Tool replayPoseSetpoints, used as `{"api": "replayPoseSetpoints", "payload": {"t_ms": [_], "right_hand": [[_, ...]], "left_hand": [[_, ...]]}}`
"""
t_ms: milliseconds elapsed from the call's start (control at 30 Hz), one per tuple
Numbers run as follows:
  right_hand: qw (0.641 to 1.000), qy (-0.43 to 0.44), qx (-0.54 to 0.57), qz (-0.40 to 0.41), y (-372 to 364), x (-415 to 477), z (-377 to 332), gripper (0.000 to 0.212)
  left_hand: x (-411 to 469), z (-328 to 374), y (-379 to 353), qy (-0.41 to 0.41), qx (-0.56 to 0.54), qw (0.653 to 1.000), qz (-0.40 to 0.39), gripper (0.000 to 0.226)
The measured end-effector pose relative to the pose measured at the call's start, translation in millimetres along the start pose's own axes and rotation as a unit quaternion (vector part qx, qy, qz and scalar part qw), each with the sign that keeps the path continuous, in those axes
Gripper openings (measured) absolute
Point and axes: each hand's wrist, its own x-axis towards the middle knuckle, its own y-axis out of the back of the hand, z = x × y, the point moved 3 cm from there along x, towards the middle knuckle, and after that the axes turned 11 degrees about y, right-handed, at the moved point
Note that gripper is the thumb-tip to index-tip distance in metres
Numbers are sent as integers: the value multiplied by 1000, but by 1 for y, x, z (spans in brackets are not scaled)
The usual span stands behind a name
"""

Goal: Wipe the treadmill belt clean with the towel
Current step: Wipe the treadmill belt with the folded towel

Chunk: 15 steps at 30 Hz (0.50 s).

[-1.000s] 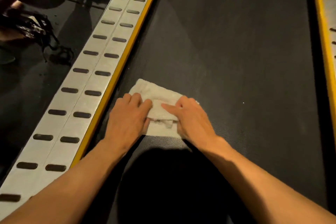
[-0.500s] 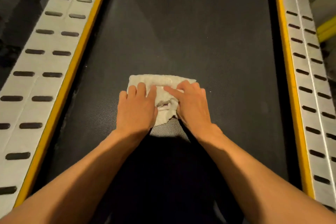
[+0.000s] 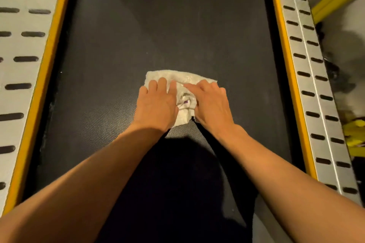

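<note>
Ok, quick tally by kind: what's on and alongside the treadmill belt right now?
Towel: 1
Hands: 2, left hand and right hand
Slotted side rails: 2, left rail and right rail
Treadmill belt: 1
Total: 6

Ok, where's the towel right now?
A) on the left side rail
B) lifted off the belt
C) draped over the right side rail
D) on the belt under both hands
D: the towel lies on the belt, with the left hand and the right hand both pressing on it.
</note>
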Motion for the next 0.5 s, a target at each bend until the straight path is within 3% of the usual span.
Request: {"api": "replayPoseSetpoints", "payload": {"t_ms": [233, 367, 500], "right_hand": [[987, -37, -58, -142, 37, -44, 64, 48], [982, -67, -26, -173, 42, -39, 69, 50], [986, 3, -48, -158, 36, -68, 54, 53]], "left_hand": [[-8, 66, 12, -185, 25, 981, -50, 57], [11, 84, 25, -163, 63, 979, -103, 58], [-8, 74, 11, -145, 67, 984, -80, 70]]}}
